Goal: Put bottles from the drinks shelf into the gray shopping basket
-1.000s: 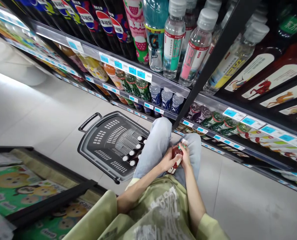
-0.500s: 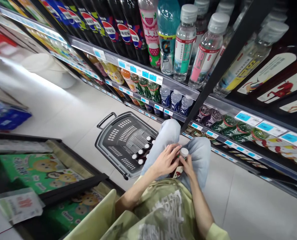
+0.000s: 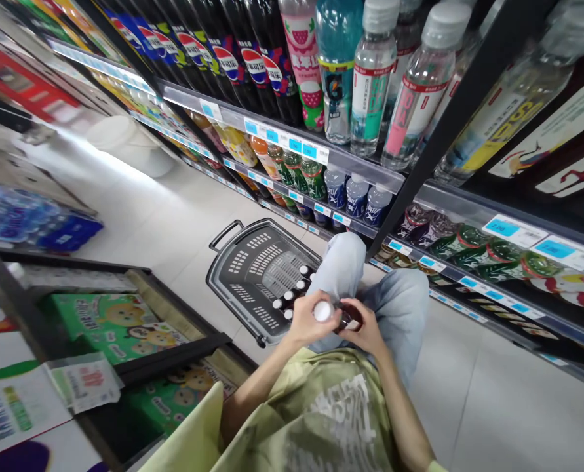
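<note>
Left hand (image 3: 303, 322): thumb and fingers curled in a pinch about a white cap (image 3: 323, 311).
Right hand (image 3: 368, 328): fingers wrapped around a dark brown-red drink bottle (image 3: 349, 318).
Bottle: between the two hands, over the lap and tilted; with the fingers in the way, I cannot tell whether the cap is seated on it.
Step in hand: by my judgement, two-handed handling of the bottle at its capped end.
Next move: would seem to call for a steady right grip on the body while the left governs the cap.
Jeans (image 3: 347, 259): bent knees just beyond the hands.
Shopping basket (image 3: 246, 286): black, on the floor beside the left knee, holding white-capped dark bottles (image 3: 288, 296).
Shelves: Pepsi bottles (image 3: 223, 62) beyond the basket.
White bucket (image 3: 129, 147): farther along the aisle floor.
</note>
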Demonstrator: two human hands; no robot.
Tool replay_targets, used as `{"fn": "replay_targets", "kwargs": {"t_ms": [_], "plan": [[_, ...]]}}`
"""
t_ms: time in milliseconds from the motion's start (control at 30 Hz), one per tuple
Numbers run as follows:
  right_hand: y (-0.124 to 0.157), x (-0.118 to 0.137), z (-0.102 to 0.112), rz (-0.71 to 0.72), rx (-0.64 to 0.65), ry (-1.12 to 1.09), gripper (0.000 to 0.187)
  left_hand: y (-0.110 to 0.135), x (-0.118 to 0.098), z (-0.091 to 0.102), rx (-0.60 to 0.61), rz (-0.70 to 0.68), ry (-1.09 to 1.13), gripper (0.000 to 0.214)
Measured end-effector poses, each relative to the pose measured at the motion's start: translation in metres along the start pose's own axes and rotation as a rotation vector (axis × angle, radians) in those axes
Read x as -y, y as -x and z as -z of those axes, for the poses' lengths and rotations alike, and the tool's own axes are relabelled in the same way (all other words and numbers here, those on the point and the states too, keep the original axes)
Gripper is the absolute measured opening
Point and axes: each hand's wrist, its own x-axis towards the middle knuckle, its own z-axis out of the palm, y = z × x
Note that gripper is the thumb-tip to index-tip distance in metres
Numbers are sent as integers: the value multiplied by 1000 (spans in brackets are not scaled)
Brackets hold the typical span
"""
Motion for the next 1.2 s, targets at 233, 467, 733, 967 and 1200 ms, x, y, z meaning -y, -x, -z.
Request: {"fn": "replay_targets", "kwargs": {"t_ms": [233, 467, 733, 967, 1200], "plan": [[-5, -13, 4, -47, -57, 47, 35, -21, 26, 66, -488, 154, 230, 33], [-14, -29, 7, -150, -34, 280, 21, -23, 54, 108, -795, 263, 338, 31], [-14, -29, 6, -212, -33, 291, 24, -22, 116, 117, -668, 359, -426, 36], [-14, -37, 7, -285, -7, 316, 27, -47, 204, 105, -484, 613, -440, 34], [-21, -36, 10, -316, -5, 321, 26, -86, 270, 71, -321, 705, -439, 32]]}}
